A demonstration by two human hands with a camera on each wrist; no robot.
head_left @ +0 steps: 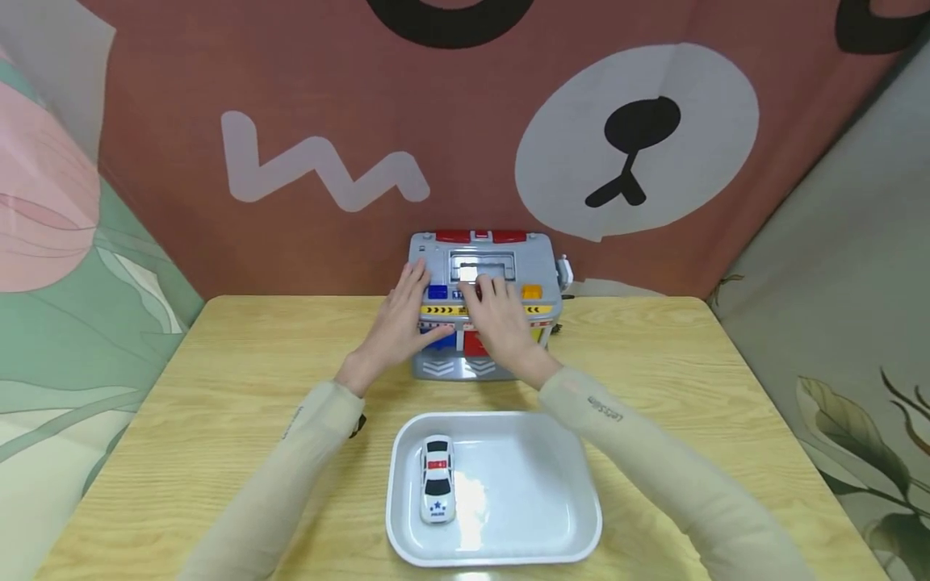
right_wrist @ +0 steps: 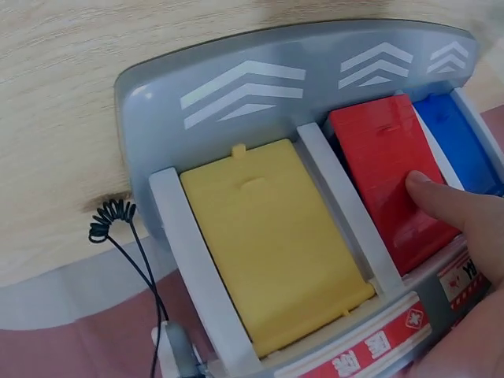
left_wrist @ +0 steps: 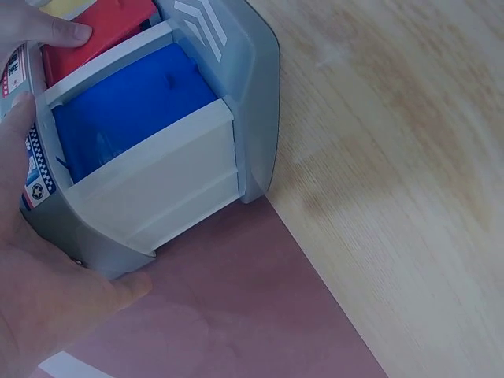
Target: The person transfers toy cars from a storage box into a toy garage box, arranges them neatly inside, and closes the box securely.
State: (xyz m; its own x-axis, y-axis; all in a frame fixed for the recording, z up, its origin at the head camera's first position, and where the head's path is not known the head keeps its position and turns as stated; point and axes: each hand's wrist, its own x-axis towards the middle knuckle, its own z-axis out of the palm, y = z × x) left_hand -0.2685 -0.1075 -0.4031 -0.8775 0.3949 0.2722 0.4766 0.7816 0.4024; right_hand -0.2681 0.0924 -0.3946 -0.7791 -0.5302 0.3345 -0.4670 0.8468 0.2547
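A grey toy garage [head_left: 538, 250] stands against the back wall, its front bearing a blue door [left_wrist: 134, 106], a red door [right_wrist: 386, 173] and a yellow door [right_wrist: 272, 244]. The red door looks tilted slightly out of its frame. My left hand [head_left: 395, 323] rests on the garage's left side, fingers straight along the top and thumb stretched across the front. Over the middle of the top lies my right hand [head_left: 501, 319], fingertips by a dark red button; its thumb touches the red door in the right wrist view. The other right fingertips are hidden there.
Nearer the front, a white tray [head_left: 523, 557] holds a white toy police car [head_left: 437, 504] on its left side. A coiled black cord [right_wrist: 114, 220] hangs by a small grey and white piece [right_wrist: 183, 350] at the garage's side. Behind is a patterned cloth [head_left: 327, 250].
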